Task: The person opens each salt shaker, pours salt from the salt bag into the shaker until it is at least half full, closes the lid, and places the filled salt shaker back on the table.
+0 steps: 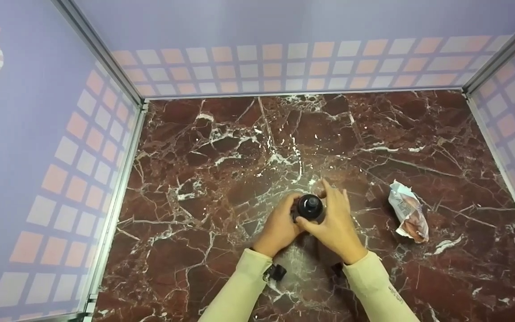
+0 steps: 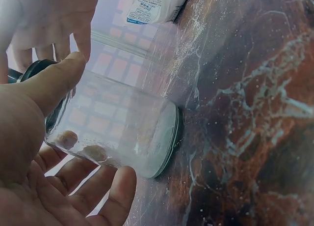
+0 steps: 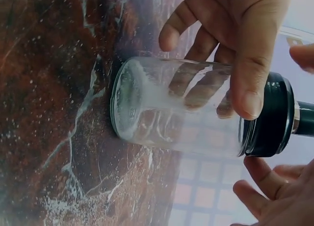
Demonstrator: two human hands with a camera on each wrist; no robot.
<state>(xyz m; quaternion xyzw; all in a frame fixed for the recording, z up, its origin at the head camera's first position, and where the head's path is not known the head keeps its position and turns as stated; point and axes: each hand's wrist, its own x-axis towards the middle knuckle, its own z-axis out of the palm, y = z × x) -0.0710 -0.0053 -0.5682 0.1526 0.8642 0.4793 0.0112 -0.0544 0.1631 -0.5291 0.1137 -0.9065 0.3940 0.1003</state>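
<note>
A clear glass jar [image 3: 191, 108] with a black lid [image 1: 310, 206] stands upright on the marbled tabletop. A knob rises from the middle of the lid. White powder or fine grains lie at the jar's bottom. My left hand [image 1: 280, 227] grips the jar's upper part, its thumb in front near the lid and several fingers seen through the glass. Around the other side of the lid is my right hand [image 1: 335, 226], fingers spread and thumb in front. In the right wrist view its fingers look loose beside the lid, with a gap at the thumb.
A crumpled, torn packet [image 1: 408, 212] lies on the tabletop [image 1: 186, 250] to the right of my hands. White specks are scattered over the surface beyond the jar. Panels with pink and white squares, such as the back panel [image 1: 284, 22], border the table.
</note>
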